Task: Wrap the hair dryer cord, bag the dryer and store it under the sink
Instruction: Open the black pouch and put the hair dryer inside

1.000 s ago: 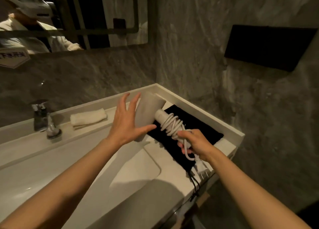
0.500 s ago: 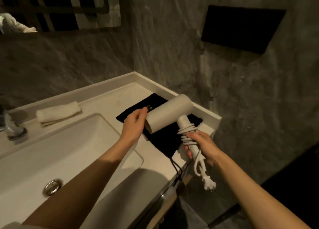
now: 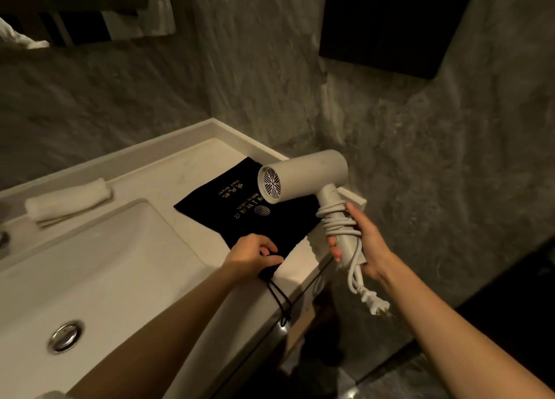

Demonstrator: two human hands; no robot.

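A white hair dryer is held up off the counter by its handle in my right hand. Its white cord is coiled around the handle, and the plug dangles below my wrist. A black drawstring bag with gold lettering lies flat on the counter right of the basin. My left hand pinches the bag's near end at its mouth, where the dark drawstring hangs over the counter's front edge.
The white sink basin with a metal drain fills the left. A rolled white towel lies on the back ledge. Grey stone walls close in behind and to the right, with a black panel on the right wall.
My right hand lifted the dryer up and to the right, off the bag. My left hand left the dryer's barrel and came down to grip the bag's near end.
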